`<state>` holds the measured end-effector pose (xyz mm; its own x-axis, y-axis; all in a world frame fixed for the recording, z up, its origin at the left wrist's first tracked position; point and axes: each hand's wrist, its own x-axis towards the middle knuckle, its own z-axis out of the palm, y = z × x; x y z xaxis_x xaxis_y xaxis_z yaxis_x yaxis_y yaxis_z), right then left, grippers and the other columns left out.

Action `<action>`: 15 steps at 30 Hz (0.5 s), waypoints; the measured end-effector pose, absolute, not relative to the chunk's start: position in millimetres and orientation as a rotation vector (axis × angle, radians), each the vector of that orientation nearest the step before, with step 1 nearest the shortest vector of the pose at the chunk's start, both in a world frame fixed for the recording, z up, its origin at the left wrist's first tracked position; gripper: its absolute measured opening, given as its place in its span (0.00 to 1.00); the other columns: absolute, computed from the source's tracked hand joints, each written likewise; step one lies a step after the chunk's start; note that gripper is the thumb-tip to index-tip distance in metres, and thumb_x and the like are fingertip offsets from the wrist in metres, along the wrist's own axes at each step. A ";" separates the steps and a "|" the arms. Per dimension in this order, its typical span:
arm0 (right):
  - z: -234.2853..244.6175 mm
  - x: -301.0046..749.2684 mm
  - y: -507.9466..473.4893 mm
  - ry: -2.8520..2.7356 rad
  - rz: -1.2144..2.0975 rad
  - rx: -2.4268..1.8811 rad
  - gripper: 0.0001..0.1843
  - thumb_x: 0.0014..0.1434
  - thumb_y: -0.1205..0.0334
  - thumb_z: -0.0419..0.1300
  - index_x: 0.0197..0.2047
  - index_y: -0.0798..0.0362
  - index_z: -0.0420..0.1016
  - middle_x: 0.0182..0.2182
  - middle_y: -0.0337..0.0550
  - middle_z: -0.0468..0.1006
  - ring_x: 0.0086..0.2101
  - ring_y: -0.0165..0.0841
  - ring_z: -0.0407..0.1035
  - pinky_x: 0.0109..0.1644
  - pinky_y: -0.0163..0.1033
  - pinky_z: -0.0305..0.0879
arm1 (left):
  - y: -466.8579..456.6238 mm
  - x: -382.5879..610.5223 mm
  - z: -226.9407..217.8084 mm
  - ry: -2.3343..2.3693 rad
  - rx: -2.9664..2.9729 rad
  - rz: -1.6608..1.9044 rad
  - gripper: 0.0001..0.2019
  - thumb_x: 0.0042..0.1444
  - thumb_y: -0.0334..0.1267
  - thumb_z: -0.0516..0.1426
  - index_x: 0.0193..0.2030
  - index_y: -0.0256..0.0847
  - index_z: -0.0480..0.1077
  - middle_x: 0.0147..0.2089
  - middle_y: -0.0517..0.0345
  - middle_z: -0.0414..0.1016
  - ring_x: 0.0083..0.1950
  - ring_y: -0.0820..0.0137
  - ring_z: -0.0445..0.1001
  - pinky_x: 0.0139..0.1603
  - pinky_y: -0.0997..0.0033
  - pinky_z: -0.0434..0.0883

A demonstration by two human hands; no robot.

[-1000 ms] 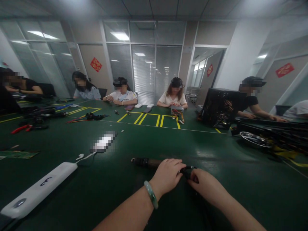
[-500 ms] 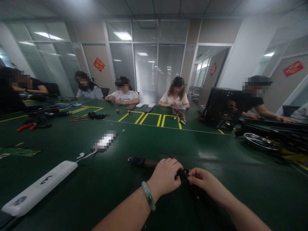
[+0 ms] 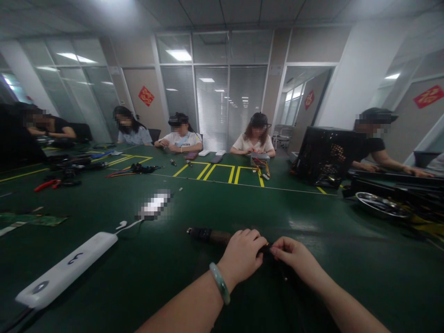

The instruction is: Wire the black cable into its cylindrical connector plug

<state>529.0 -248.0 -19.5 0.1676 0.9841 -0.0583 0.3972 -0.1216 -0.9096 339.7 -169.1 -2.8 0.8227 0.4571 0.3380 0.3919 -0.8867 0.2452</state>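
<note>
A long dark tool-like rod (image 3: 218,237) with a black collar and a small metal tip at its left end lies along the green table. My left hand (image 3: 243,252), with a jade bangle (image 3: 219,283) on its wrist, is wrapped over its right part. Beyond my left fingers, a small black end piece (image 3: 265,248) sticks out. My right hand (image 3: 290,252) pinches at this end with thumb and forefinger; the fingers hide the exact contact. A dark cable-like part with a small shiny tip (image 3: 285,278) shows below my right hand.
A white power bank-like box (image 3: 69,270) marked 3 is wired to a phone (image 3: 155,205) at left. Red-handled pliers (image 3: 48,185), wires (image 3: 135,170) and a green circuit board (image 3: 38,219) lie farther left. A metal bowl (image 3: 381,206) and black case (image 3: 328,155) stand right. Several people sit around.
The view has shifted slightly, so most things appear a little farther right. Both hands stay at the rod's right end, and a small yellowish bit now shows by my left fingertips.
</note>
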 end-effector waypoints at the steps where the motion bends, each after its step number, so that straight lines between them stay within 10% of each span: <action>1: -21.1 530.6 -246.7 -1.337 0.938 -1.641 0.12 0.56 0.53 0.61 0.32 0.55 0.71 0.26 0.37 0.73 0.29 0.30 0.67 0.33 0.32 0.62 | -169.4 340.5 -3.0 0.682 2.847 0.584 0.09 0.56 0.35 0.57 0.44 0.44 0.67 0.44 0.58 0.67 0.47 0.65 0.65 0.47 0.64 0.63; 15: -16.0 541.1 -248.5 -1.348 1.016 -1.620 0.10 0.55 0.57 0.62 0.36 0.55 0.72 0.29 0.39 0.75 0.30 0.31 0.68 0.34 0.33 0.63 | -167.3 344.9 -4.4 0.704 2.819 0.597 0.05 0.57 0.38 0.57 0.41 0.43 0.69 0.42 0.58 0.67 0.44 0.66 0.66 0.44 0.66 0.64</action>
